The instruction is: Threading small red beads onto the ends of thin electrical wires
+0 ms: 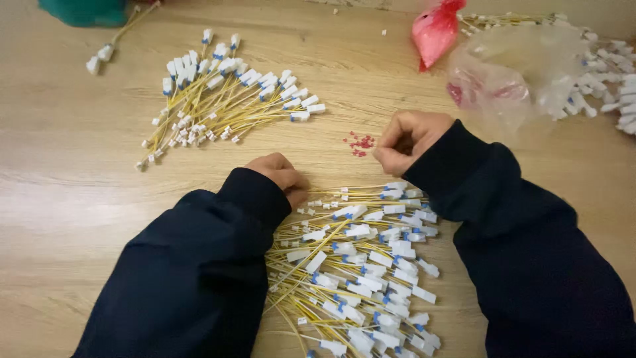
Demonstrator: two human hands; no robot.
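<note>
Looking down through the head camera, I see my left hand resting as a loose fist at the upper left edge of the near heap of cables. Its fingers are curled together, and I cannot tell whether they pinch a cable. My right hand sits further up the wooden table, fingers bunched together with the tips pinched close; whatever lies between them is too small to make out. Just beside that hand, to its left, lies a small scatter of red bits.

Open room: a bare strip of table runs between the two hands and the far pile of cables, and a wide bare area lies along the left edge. The right side is crowded by a clear plastic bag, a red bag and more white plugs reaching the right frame edge. A green object is cut off by the top edge.

Axis: the near heap lies with its yellow wires fanning from lower left to upper right, white and blue plugs mostly toward the right and bottom. The far pile runs on the same diagonal, plugs at the upper right, small ends at the lower left.
</note>
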